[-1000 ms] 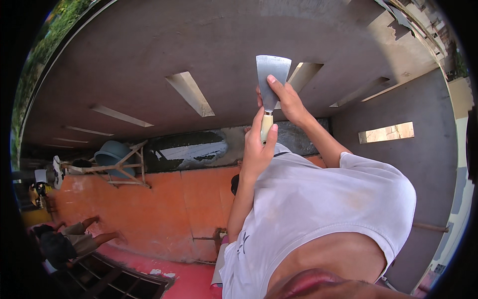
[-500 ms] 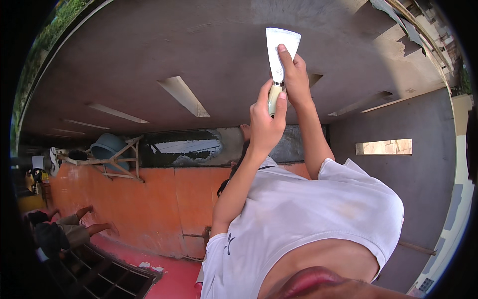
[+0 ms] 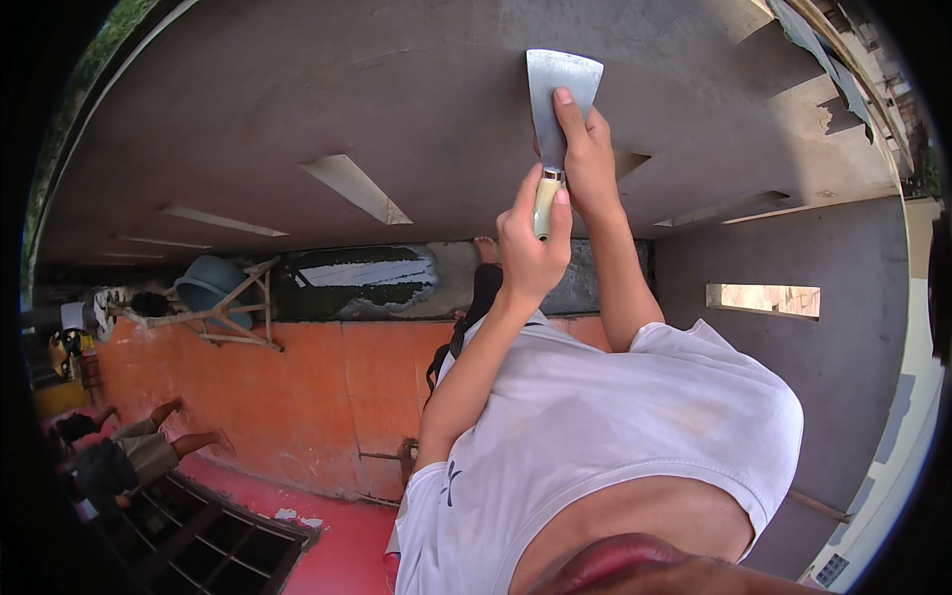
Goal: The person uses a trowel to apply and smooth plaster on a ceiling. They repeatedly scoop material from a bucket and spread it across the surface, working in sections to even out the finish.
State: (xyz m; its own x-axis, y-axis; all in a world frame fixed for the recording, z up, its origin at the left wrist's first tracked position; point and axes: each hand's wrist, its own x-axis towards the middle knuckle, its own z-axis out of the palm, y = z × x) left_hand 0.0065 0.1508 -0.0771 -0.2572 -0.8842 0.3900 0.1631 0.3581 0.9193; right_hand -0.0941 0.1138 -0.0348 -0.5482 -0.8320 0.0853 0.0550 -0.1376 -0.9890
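A putty knife (image 3: 560,77) with a wide grey metal blade and a cream handle is held up before the grey wall, its blade pointing away from me. My left hand (image 3: 534,248) is closed round the handle, thumb along its near side. Higher up, my right hand (image 3: 589,164) grips the blade, with the thumb lying flat on its face and the other fingers mostly hidden behind it. Between the two hands the metal collar shows.
The grey wall (image 3: 436,129) has several slanted slot openings. A blue-grey tub (image 3: 210,288) rests by a wooden stand (image 3: 243,315) at left, near a wet dark strip (image 3: 297,288). Another person (image 3: 134,458) is at the far left, by an orange surface (image 3: 288,387).
The blade has tilted slightly, turning from bright white glare to dull grey. Both hands keep their hold, and the background has shifted a little.
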